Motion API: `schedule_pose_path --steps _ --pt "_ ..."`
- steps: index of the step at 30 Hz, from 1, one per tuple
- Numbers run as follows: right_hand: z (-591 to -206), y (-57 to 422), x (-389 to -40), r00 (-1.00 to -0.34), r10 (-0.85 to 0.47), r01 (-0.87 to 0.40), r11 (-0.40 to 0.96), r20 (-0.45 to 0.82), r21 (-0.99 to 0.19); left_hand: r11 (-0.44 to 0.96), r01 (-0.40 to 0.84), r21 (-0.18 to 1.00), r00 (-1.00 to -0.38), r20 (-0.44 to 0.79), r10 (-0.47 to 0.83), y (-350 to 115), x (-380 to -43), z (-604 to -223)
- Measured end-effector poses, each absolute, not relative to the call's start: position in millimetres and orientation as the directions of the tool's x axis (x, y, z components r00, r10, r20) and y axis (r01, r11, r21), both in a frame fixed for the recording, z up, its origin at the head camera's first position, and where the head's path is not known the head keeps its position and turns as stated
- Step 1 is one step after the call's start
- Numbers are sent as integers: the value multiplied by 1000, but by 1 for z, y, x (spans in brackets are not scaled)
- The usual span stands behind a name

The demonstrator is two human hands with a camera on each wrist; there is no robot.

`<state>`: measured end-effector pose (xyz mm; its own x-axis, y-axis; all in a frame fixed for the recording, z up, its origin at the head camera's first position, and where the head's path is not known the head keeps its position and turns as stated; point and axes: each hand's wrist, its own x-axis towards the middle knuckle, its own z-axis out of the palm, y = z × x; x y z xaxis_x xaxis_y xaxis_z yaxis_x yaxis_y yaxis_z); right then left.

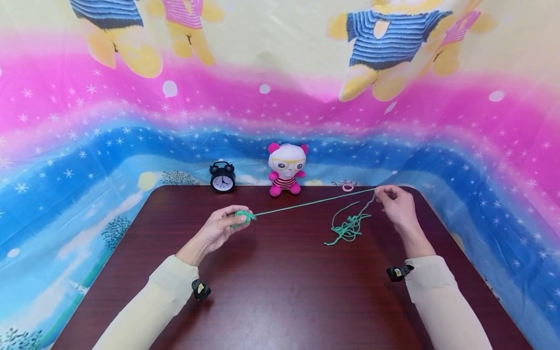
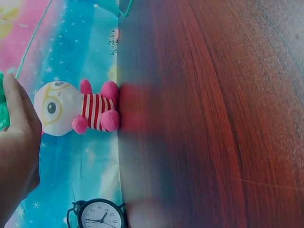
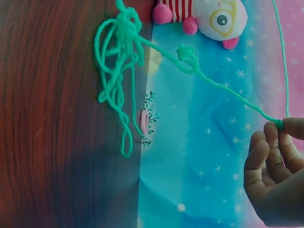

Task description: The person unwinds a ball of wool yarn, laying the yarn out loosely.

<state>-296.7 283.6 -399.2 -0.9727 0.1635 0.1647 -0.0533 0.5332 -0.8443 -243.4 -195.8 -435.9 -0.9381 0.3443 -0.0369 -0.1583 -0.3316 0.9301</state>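
Note:
In the head view my left hand holds a small bunched green piece of yarn between thumb and fingers. A taut strand runs from it up to the right. My right hand pinches that strand between thumb and fingertips at the table's far right. Below the pinch hangs a loose tangle of green yarn. The right wrist view shows this tangle with loops and a small knot on the strand leading to the pinching fingers. Only the edge of the bunched piece shows in the left wrist view.
At the back of the dark wooden table stand a black alarm clock and a pink and white plush toy. A small pink ring lies by the back edge. A patterned cloth hangs behind and around the table.

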Motion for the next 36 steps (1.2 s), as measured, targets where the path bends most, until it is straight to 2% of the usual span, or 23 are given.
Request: schedule_pose_path --steps 10,17,23,31,36 --pt "-396 297 -296 -967 192 -47 503 164 -863 -152 -97 984 -983 -71 168 -195 -246 -438" --pt "-394 314 -297 -948 281 -5 464 152 -886 -223 -105 969 -990 -80 116 -198 -245 -437" --pt "-396 327 -296 -935 322 11 439 146 -899 -258 -124 958 -983 -85 160 -198 -246 -436" --pt "-404 340 -292 -952 269 47 595 144 -802 -192 -126 973 -990 -110 88 -197 -245 -435" --pt "-407 344 -289 -976 201 76 668 81 -740 -238 -113 965 -990 -89 111 -198 -244 -434"
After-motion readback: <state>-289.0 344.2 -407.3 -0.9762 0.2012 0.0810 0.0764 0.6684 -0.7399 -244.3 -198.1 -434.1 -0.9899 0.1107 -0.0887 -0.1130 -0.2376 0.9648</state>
